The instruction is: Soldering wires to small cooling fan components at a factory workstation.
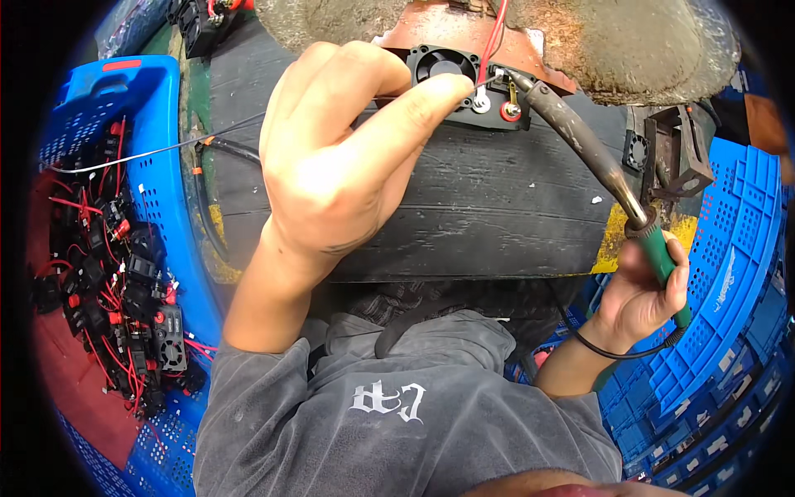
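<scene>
My right hand is wrapped round the green handle of a soldering iron. Its tip meets a small metal terminal on a black fan unit at the far side of the bench. Between thumb and forefinger, my left hand pinches a thin grey solder wire. The wire trails off to the left, and its end points at the same terminal. Red and black leads rise from the unit beside the iron's tip. A white ring terminal and a red one sit on its near edge. My left fingers partly cover the fan.
A blue crate on the left holds several black fan units with red wires. Metal brackets and a small fan stand at the bench's right end, near another blue crate. The iron's black cord loops below my right hand.
</scene>
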`<state>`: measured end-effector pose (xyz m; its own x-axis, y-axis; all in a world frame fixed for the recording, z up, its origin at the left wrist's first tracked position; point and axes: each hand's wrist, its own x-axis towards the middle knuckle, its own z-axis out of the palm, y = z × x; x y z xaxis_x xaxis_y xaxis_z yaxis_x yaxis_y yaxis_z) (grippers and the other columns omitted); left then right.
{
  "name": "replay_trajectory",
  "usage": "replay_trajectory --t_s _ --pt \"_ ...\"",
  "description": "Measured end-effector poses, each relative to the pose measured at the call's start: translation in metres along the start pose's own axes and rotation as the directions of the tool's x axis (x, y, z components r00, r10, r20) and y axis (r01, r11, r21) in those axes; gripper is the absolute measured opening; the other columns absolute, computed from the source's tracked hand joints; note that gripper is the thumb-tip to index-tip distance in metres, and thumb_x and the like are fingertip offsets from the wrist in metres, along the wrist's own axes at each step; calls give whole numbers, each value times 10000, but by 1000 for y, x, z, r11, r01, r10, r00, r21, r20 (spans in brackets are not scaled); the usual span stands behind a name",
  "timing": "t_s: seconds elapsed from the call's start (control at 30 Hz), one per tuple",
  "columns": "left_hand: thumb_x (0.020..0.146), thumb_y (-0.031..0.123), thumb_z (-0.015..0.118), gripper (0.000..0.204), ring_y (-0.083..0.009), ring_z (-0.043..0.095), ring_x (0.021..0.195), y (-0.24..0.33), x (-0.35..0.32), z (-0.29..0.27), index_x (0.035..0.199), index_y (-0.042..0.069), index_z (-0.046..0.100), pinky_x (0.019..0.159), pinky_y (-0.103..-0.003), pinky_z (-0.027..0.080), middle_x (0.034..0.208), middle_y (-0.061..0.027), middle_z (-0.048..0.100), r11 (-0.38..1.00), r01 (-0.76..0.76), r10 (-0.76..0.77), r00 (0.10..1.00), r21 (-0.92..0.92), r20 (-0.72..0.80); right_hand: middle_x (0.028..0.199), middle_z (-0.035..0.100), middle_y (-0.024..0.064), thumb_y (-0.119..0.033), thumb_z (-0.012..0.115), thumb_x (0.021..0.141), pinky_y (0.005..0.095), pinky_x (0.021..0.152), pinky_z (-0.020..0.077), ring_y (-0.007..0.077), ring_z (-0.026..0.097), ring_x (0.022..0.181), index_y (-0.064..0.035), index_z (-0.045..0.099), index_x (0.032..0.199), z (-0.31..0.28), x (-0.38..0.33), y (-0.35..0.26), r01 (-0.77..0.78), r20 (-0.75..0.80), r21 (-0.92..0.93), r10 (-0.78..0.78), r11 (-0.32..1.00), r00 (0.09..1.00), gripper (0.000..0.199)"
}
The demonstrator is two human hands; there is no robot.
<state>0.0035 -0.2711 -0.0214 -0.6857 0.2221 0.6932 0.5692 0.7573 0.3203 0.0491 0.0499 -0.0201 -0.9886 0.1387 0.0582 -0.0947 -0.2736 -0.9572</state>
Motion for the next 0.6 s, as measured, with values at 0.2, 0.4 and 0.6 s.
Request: replay_trajectory --t_s 0.2,0.4,0.6 --pt "639 -19 756 340 -177 498 671 -1 -1 4 971 57 760 587 -283 405 754 -39 512 1000 -5 5 1000 0 -6 1092 657 179 -358 534 938 324 688 537 274 657 782 4 643 1125 2 4 0 0 19 -11 0 1000 1000 422" --pt "641 -15 755 333 -177 496 668 -4 -2 6 967 52 759 587 -284 403 746 -38 509 1000 -8 8 1000 -5 -19 1100 649 185 -354 526 940 323 689 541 271 659 785 6 636 1134 0 6 -1 8 46 -17 -7 1000 999 423" --pt "646 -10 757 323 -177 492 663 -3 -3 7 963 50 759 587 -287 401 742 -39 508 1000 -5 5 1000 -14 -30 1106 644 182 -351 514 949 327 697 542 265 657 780 0 638 1132 -1 7 -2 -1 61 -29 3 1000 998 415"
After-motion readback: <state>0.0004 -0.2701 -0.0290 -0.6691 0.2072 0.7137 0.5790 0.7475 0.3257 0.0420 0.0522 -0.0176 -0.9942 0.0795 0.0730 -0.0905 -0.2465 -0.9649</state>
